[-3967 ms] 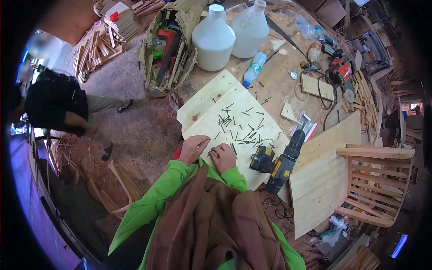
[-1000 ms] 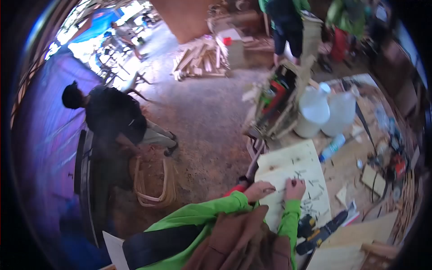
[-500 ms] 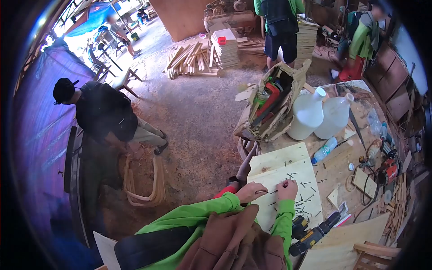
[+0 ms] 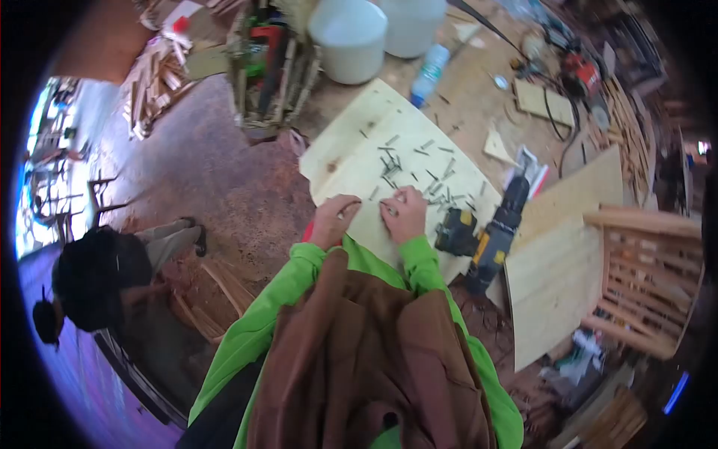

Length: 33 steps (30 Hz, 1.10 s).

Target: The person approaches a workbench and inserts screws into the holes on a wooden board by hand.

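My left hand (image 4: 334, 221) is over the near left part of a pale plywood sheet (image 4: 340, 138), thumb and fingers pinched together. Close to its right, my right hand (image 4: 404, 215) is also closed in a pinch at the near side of a scatter of dark screws (image 4: 391, 165). A small dark bit shows at the fingertips of each hand, too small to name. Beside my right hand, a black-and-yellow cordless drill (image 4: 495, 243) lies by a black block with a yellow mark (image 4: 457, 232).
A worn box of tools (image 4: 269, 75), white jugs (image 4: 348, 41) and a plastic bottle (image 4: 430, 75) stand or lie beyond the sheet. Right are a red power tool (image 4: 581, 75), a plywood panel (image 4: 553, 292) and a slatted wooden piece (image 4: 647, 280). A person (image 4: 105, 277) bends at the left.
My view has swung right and down, so the sheet and drill appear further left and nearer. My right hand has drawn back from among the screws, level with my left.
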{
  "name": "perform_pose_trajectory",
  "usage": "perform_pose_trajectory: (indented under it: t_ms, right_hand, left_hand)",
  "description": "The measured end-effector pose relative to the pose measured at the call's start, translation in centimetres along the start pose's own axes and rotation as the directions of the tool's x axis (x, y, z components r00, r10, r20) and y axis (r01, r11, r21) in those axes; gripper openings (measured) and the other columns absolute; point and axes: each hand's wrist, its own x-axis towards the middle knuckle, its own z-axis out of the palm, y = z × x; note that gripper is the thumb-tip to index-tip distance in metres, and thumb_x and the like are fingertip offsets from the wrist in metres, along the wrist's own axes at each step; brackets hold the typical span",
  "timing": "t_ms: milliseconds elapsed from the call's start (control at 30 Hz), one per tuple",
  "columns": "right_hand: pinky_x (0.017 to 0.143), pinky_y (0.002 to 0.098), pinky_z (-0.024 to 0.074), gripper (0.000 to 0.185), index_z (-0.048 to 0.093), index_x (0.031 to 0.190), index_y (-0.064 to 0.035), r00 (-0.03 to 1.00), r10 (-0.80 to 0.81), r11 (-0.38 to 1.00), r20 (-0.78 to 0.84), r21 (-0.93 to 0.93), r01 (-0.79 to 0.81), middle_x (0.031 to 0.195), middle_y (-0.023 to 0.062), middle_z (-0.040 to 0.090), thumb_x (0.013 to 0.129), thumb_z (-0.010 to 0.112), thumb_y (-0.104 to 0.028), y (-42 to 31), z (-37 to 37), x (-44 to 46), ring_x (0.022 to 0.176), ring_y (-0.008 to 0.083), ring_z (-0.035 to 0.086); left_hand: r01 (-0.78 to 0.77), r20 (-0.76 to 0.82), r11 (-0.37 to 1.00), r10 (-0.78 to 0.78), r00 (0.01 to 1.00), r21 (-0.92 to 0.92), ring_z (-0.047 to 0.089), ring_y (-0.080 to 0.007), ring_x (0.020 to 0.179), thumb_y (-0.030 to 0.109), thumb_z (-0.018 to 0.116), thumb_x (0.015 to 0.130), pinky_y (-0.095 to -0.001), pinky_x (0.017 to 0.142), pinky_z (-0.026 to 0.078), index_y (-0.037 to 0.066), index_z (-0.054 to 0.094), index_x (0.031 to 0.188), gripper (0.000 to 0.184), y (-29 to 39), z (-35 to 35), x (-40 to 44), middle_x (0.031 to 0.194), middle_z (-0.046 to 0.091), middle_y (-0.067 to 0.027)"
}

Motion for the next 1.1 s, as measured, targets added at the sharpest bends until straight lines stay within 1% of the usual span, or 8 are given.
perform_pose_trajectory:
  t_ms: [133, 333, 433, 533, 633, 667, 767, 1100]
  right_hand:
    - [0.077, 0.0391, 0.0366, 0.008, 0.075, 0.08, -0.0153, 0.999, 0.038, 0.999, -0.009, 0.021, -0.038, 0.094, 0.0027, 0.052, 0.073, 0.075, -0.018, -0.1, 0.5, -0.4, 0.09, 0.0228, 0.051]
    - [0.077, 0.0389, 0.0394, 0.017, 0.072, 0.091, -0.0118, 0.998, 0.052, 0.997, 0.037, 0.059, -0.054, 0.095, 0.0038, 0.053, 0.074, 0.074, -0.014, -0.6, -0.7, -0.5, 0.086, 0.0229, 0.052]
    - [0.078, 0.0394, 0.042, 0.018, 0.07, 0.093, -0.0098, 0.996, 0.086, 0.988, -0.002, 0.129, -0.085, 0.093, 0.0057, 0.054, 0.075, 0.073, -0.011, -0.2, -1.2, -1.4, 0.085, 0.0244, 0.054]
    - [0.078, 0.0394, 0.0436, 0.015, 0.068, 0.089, -0.0082, 0.993, 0.113, 0.986, -0.035, 0.128, -0.108, 0.092, 0.0069, 0.055, 0.075, 0.072, -0.01, 0.2, -1.3, -2.2, 0.086, 0.0256, 0.055]
    - [0.077, 0.0395, 0.0441, 0.012, 0.067, 0.087, -0.007, 0.989, 0.114, 0.986, -0.093, 0.131, -0.102, 0.091, 0.0072, 0.055, 0.076, 0.072, -0.009, 0.1, -1.2, -2.7, 0.085, 0.0261, 0.057]
    - [0.077, 0.0394, 0.0444, 0.011, 0.067, 0.086, -0.0064, 0.989, 0.103, 0.99, -0.111, 0.106, -0.091, 0.09, 0.0073, 0.055, 0.076, 0.071, -0.008, -0.1, -1.1, -2.7, 0.085, 0.0264, 0.057]
    - [0.076, 0.0395, 0.0447, 0.011, 0.067, 0.087, -0.0061, 0.983, 0.143, 0.981, -0.111, 0.144, -0.126, 0.089, 0.008, 0.055, 0.077, 0.071, -0.008, -1.0, -1.2, -2.7, 0.085, 0.0268, 0.057]
    - [0.073, 0.0387, 0.0454, 0.011, 0.069, 0.091, -0.006, 0.986, 0.165, 0.967, -0.006, 0.197, -0.16, 0.088, 0.0079, 0.058, 0.079, 0.07, -0.009, -0.9, -0.6, -3.2, 0.08, 0.0277, 0.058]
  left_hand:
    - [0.015, 0.049, 0.999, -0.017, 0.999, 0.044, 0.065, -0.0171, 0.072, 0.009, 0.073, 0.084, -0.0287, 0.069, 0.052, 0.005, 0.071, 0.098, 0.015, 0.3, -0.4, 0.3, 0.085, 0.07, -0.008]
    - [-0.01, 0.023, 0.999, 0.009, 1.0, 0.038, 0.064, -0.0172, 0.071, 0.009, 0.073, 0.084, -0.0287, 0.068, 0.052, 0.005, 0.072, 0.098, 0.015, 0.9, -0.5, 0.3, 0.087, 0.071, -0.008]
    - [-0.004, -0.006, 0.999, 0.004, 1.0, 0.038, 0.063, -0.0166, 0.071, 0.01, 0.074, 0.084, -0.0281, 0.066, 0.051, 0.006, 0.073, 0.098, 0.015, 0.4, -0.2, 0.2, 0.088, 0.072, -0.008]
    - [-0.022, 0.0, 0.997, 0.022, 1.0, 0.073, 0.064, -0.0203, 0.071, 0.009, 0.072, 0.084, -0.0309, 0.066, 0.051, 0.006, 0.072, 0.098, 0.014, 0.5, -0.1, 0.1, 0.088, 0.071, -0.0088]
    - [0.023, -0.015, 0.994, -0.022, 1.0, 0.11, 0.061, -0.0204, 0.068, 0.007, 0.072, 0.084, -0.0312, 0.066, 0.05, 0.006, 0.071, 0.098, 0.014, 1.2, 0.2, -0.2, 0.086, 0.07, -0.0082]
    - [-0.049, -0.023, 0.986, 0.053, 0.998, 0.161, 0.059, -0.0198, 0.063, 0.007, 0.072, 0.082, -0.0315, 0.064, 0.048, 0.007, 0.071, 0.096, 0.014, 1.4, 0.2, -0.1, 0.083, 0.069, -0.007]
    - [-0.135, -0.028, 0.974, 0.142, 0.989, 0.183, 0.058, -0.0187, 0.061, 0.007, 0.073, 0.08, -0.0313, 0.061, 0.045, 0.007, 0.07, 0.093, 0.013, 1.7, 0.2, 0.4, 0.082, 0.069, -0.0056]
    - [-0.146, -0.091, 0.964, 0.169, 0.981, 0.223, 0.056, -0.0155, 0.053, 0.009, 0.075, 0.074, -0.0292, 0.057, 0.043, 0.009, 0.069, 0.083, 0.012, 1.1, 1.0, 0.9, 0.073, 0.066, -0.003]
